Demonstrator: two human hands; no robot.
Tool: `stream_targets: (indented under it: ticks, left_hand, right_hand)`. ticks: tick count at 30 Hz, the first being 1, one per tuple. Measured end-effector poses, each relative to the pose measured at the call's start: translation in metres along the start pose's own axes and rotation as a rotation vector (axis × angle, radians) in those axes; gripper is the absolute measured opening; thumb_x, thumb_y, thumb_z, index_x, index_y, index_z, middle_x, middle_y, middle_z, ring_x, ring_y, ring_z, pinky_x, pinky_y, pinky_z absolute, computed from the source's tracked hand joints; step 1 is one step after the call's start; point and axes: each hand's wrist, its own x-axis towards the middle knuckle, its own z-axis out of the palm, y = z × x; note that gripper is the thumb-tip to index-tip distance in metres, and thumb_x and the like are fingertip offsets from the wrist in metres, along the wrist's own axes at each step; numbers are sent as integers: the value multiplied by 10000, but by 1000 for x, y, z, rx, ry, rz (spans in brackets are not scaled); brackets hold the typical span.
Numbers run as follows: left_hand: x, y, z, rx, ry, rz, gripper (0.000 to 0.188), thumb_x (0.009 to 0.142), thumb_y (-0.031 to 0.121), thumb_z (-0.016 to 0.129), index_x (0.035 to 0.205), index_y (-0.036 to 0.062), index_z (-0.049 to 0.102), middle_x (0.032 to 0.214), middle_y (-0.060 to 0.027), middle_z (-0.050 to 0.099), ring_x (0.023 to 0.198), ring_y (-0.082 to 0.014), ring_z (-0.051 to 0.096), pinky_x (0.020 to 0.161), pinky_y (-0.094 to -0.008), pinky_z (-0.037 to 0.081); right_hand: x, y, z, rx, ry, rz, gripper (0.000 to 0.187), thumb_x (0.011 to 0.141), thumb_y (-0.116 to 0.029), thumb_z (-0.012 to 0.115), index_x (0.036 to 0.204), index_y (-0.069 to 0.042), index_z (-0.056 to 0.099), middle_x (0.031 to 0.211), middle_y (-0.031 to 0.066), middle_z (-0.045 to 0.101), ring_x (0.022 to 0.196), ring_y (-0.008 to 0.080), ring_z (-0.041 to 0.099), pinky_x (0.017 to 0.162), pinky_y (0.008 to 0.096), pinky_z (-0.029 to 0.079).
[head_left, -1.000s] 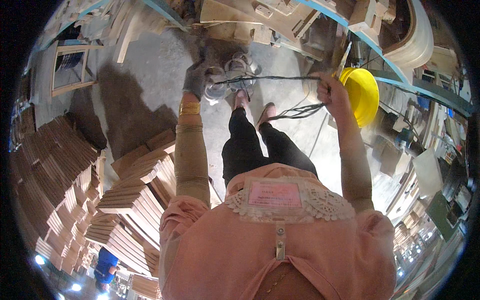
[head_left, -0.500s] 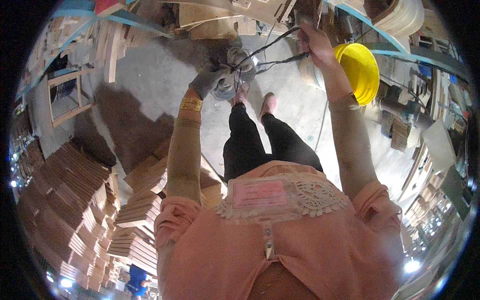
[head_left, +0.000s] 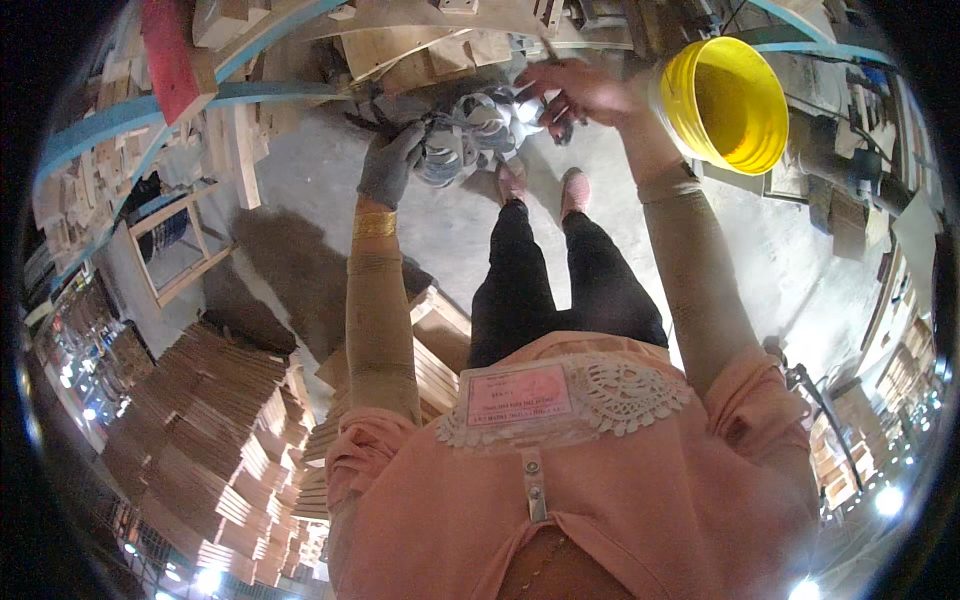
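My left hand (head_left: pixel 392 165), in a grey glove with a gold band at the wrist, is closed around a dark cord (head_left: pixel 372 122) whose loose strands stick out past the fingers. Just beside it are several pale, ring-shaped coils (head_left: pixel 480 130), low near my feet. My bare right hand (head_left: pixel 585 92) reaches in over the far right side of these coils. Its fingers look spread, though motion blurs them, and I see nothing held in them. Part of the coils lies behind my hands.
A yellow bucket (head_left: pixel 725 105) stands right of my right forearm. Wooden boards (head_left: pixel 430 55) lie beyond the coils. A wooden frame (head_left: pixel 180 245) leans at left, with stacked wooden pieces (head_left: pixel 205 430) nearer. A red-ended beam (head_left: pixel 178 60) juts in at the far left.
The dark cord was stretched between both hands; now it hangs only by the left hand. My right hand has moved left, toward the coils, and its fingers have spread.
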Motion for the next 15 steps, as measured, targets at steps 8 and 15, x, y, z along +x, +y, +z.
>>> stream_targets:
  ticks: [8, 15]
  left_hand:
    - [-2, 39, 29, -66, 58, -124, 94, 807, 89, 544, 888, 42, 534, 700, 20, 501, 471, -56, 379, 447, -220, 334]
    - [5, 17, -25, -140, 84, 27, 92, 834, 67, 477, 789, 33, 549, 684, -1, 489, 497, -61, 386, 489, -197, 324]
  right_hand:
    - [94, 73, 54, 37, -112, -295, 308, 850, -145, 473, 1157, -112, 489, 981, 46, 570, 701, 136, 557, 622, 262, 484]
    - [88, 59, 40, -259, 83, -139, 338, 842, -330, 511, 998, -39, 582, 850, 57, 610, 706, 152, 544, 672, 291, 435]
